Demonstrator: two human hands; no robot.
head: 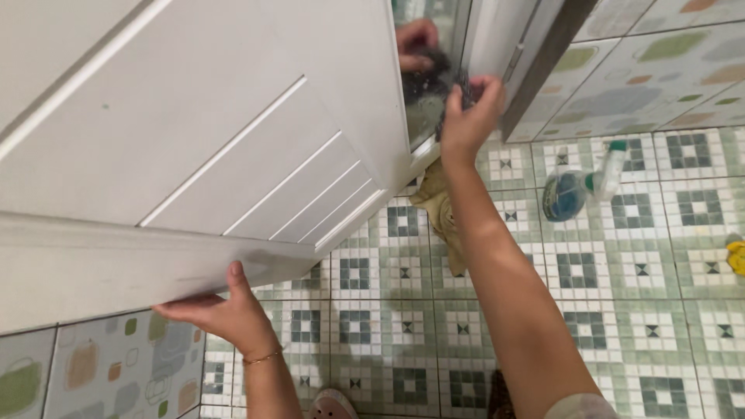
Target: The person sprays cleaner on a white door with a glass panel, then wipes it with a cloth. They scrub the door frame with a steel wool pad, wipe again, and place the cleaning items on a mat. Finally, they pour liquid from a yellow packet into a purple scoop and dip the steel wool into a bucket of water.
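Head view, looking down along a white panelled door [233,140] to a mosaic tile floor [621,310].

Item 1: scouring pad [458,89], dark grey, wiry and crumpled, one only. Pressed against the narrow mirrored strip [431,93] at the door's edge, at about 12 o'clock in the frame. Mirror image of pad and fingers visible just left of it, toward 11 o'clock.

Item 2: right hand [469,116], one. Fingers closed together around the scouring pad, thumb to the right; pad sits at the fingertips, at 12 o'clock from the palm, touching both hand and glass. Forearm running down to 5 o'clock.

Item 3: left hand [221,310], one, at about 7 o'clock in the frame. Fingers spread apart and flat against the lower edge of the white door frame, gripping nothing. Thin gold bracelet [262,358] on the wrist, one.

Item 4: spray bottle [578,186], one, clear with blue liquid and a green-and-white trigger head, lying on its side on the floor at 3 o'clock from the right forearm, apart from it.

Item 5: yellowish cloth [442,213], one, crumpled on the floor just below the door's corner, partly hidden behind the right forearm.

Item 6: small yellow object [736,256], one, cut off at the right edge; kind cannot be told.
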